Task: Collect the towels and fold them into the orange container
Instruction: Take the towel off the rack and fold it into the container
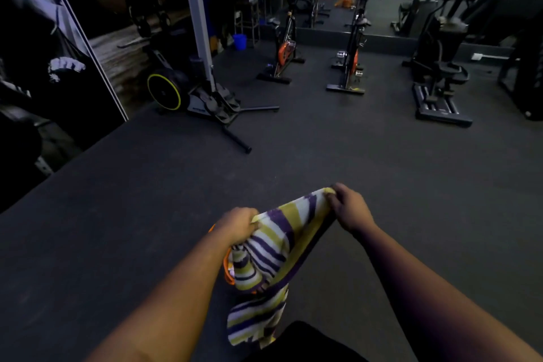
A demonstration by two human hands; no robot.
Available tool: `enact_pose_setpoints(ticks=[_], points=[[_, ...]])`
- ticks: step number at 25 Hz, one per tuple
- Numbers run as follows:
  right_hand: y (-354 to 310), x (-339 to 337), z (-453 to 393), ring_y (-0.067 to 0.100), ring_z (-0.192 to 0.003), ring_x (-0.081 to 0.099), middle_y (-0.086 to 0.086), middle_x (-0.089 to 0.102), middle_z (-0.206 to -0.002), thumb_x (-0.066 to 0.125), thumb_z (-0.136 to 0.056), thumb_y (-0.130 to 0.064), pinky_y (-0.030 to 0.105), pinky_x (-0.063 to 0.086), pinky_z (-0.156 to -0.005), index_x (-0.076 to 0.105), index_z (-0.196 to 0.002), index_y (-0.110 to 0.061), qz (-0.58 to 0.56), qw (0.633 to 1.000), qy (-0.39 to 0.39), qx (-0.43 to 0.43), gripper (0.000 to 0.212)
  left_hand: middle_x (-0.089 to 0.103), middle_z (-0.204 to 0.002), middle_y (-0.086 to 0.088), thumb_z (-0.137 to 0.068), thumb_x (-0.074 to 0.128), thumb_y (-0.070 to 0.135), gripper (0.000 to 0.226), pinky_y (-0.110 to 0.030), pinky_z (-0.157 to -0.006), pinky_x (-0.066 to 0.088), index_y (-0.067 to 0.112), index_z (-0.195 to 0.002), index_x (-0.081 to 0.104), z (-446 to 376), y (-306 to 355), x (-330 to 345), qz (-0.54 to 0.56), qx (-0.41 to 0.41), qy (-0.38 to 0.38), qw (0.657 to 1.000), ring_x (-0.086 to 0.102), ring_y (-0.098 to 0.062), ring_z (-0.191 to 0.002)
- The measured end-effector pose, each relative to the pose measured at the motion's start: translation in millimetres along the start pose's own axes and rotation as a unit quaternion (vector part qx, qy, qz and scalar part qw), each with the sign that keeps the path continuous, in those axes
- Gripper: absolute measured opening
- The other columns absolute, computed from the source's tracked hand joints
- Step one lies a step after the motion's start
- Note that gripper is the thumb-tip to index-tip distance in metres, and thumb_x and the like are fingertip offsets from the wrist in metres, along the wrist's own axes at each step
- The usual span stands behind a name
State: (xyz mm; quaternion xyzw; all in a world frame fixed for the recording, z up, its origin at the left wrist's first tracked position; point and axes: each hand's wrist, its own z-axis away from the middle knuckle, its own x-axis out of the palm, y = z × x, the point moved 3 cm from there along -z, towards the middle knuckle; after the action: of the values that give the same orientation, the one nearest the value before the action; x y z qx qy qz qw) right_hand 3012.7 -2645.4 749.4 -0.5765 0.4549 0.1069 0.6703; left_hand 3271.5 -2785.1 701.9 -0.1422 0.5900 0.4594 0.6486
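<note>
Head view looks down at your two arms reaching out over a dark gym floor (pixel 323 156). Your left hand (pixel 239 225) grips one end of a striped towel (pixel 276 247), with the fingers curled round the cloth. Your right hand (pixel 349 209) pinches the other top end of the same towel. The towel has yellow, purple and white stripes. It is stretched between your hands up in the air, and the rest of it hangs down toward your legs. Just under your left hand and behind the towel you can see a bit of the orange container (pixel 227 270); most of it is hidden by the cloth. Farther away on the floor stand two exercise bikes (pixel 286 50) with orange parts, well apart from you. A small blue bucket (pixel 240 42) sits near the back wall.
</note>
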Motion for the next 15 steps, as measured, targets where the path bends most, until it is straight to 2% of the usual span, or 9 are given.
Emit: enact_pose_setpoints(ticks=[1, 3, 5, 6, 8, 9, 10, 12, 15], points=[[2, -4, -4, 0.021, -0.07, 0.053, -0.003, 0.055, -0.07, 0.054, -0.098, -0.022, 0.04, 0.042, -0.064, 0.047, -0.077, -0.016, -0.037, 0.998, 0.042, 0.026, 0.023, 0.066, -0.089, -0.001, -0.1, 0.057, 0.039, 0.026, -0.037, -0.068, 0.048, 0.027, -0.078, 0.051, -3, -9, -1, 0.029, -0.027, 0.005, 0.999, 0.064, -0.024, -0.086], [5, -7, -6, 0.021, -0.071, 0.049, -0.001, 0.052, -0.071, 0.051, -0.099, -0.02, 0.04, 0.037, -0.063, 0.042, -0.075, -0.015, -0.096, 0.988, 0.102, 0.066, 0.026, 0.068, -0.084, -0.004, -0.101, 0.058, 0.032, 0.025, -0.043, -0.073, 0.055, 0.022, -0.079, 0.057, -9, -17, -3, 0.153, -0.038, 0.042, 0.987, 0.066, -0.025, -0.081], [-5, -1, -6, 0.019, -0.078, 0.056, -0.006, 0.058, -0.078, 0.056, -0.099, -0.026, 0.035, 0.041, -0.066, 0.052, -0.084, -0.017, -0.125, 0.986, 0.095, 0.062, 0.018, 0.062, -0.077, -0.006, -0.102, 0.059, 0.027, 0.025, -0.041, -0.07, 0.05, 0.013, -0.081, 0.057, -16, -4, -11, 0.229, -0.005, 0.073, 0.971, 0.061, -0.025, -0.074], [-14, 5, -6, 0.015, -0.084, 0.061, -0.013, 0.062, -0.086, 0.063, -0.097, -0.029, 0.03, 0.045, -0.069, 0.058, -0.096, -0.021, -0.134, 0.989, 0.05, 0.043, 0.01, 0.055, -0.075, -0.007, -0.102, 0.059, 0.025, 0.027, -0.038, -0.067, 0.044, 0.009, -0.08, 0.055, -19, 9, -15, 0.242, 0.019, 0.073, 0.967, 0.055, -0.022, -0.071], [-34, 20, -10, 0.001, -0.092, 0.06, -0.024, 0.062, -0.101, 0.077, -0.088, -0.035, 0.02, 0.047, -0.078, 0.056, -0.124, -0.034, -0.103, 0.991, -0.086, -0.015, 0.042, 0.052, -0.074, -0.004, -0.099, 0.063, 0.021, 0.024, -0.034, -0.065, 0.038, 0.011, -0.077, 0.056, -23, 41, -24, 0.255, 0.065, 0.069, 0.962, 0.05, -0.016, -0.07], [-39, 28, -15, 0.0, -0.094, 0.059, -0.024, 0.061, -0.105, 0.079, -0.085, -0.038, 0.023, 0.049, -0.082, 0.055, -0.131, -0.036, -0.053, 0.987, -0.143, -0.041, 0.052, 0.056, -0.074, 0.0, -0.096, 0.066, 0.019, 0.021, -0.032, -0.066, 0.039, 0.018, -0.076, 0.059, -24, 54, -30, 0.255, 0.086, 0.073, 0.96, 0.052, -0.013, -0.071], [-41, 34, -21, 0.004, -0.095, 0.06, -0.02, 0.063, -0.105, 0.079, -0.084, -0.04, 0.031, 0.053, -0.085, 0.061, -0.125, -0.033, 0.013, 0.983, -0.172, -0.065, 0.045, 0.061, -0.077, 0.005, -0.094, 0.069, 0.019, 0.019, -0.03, -0.067, 0.042, 0.025, -0.078, 0.063, -24, 62, -34, 0.246, 0.103, 0.077, 0.961, 0.056, -0.01, -0.073], [-41, 35, -31, 0.015, -0.089, 0.065, -0.01, 0.068, -0.094, 0.072, -0.088, -0.039, 0.043, 0.055, -0.08, 0.067, -0.097, -0.025, 0.101, 0.976, -0.169, -0.092, 0.017, 0.067, -0.085, 0.011, -0.091, 0.074, 0.024, 0.011, -0.027, -0.07, 0.047, 0.03, -0.085, 0.067, -24, 63, -40, 0.209, 0.107, 0.075, 0.969, 0.063, -0.007, -0.082], [-28, 18, -41, 0.019, -0.084, 0.064, -0.006, 0.068, -0.087, 0.063, -0.092, -0.038, 0.042, 0.054, -0.073, 0.066, -0.089, -0.024, 0.087, 0.985, -0.124, -0.086, 0.015, 0.067, -0.093, 0.005, -0.088, 0.068, 0.034, 0.009, -0.033, -0.07, 0.048, 0.026, -0.087, 0.064, -19, 31, -33, 0.008, 0.054, 0.092, 0.994, 0.066, -0.02, -0.092]])
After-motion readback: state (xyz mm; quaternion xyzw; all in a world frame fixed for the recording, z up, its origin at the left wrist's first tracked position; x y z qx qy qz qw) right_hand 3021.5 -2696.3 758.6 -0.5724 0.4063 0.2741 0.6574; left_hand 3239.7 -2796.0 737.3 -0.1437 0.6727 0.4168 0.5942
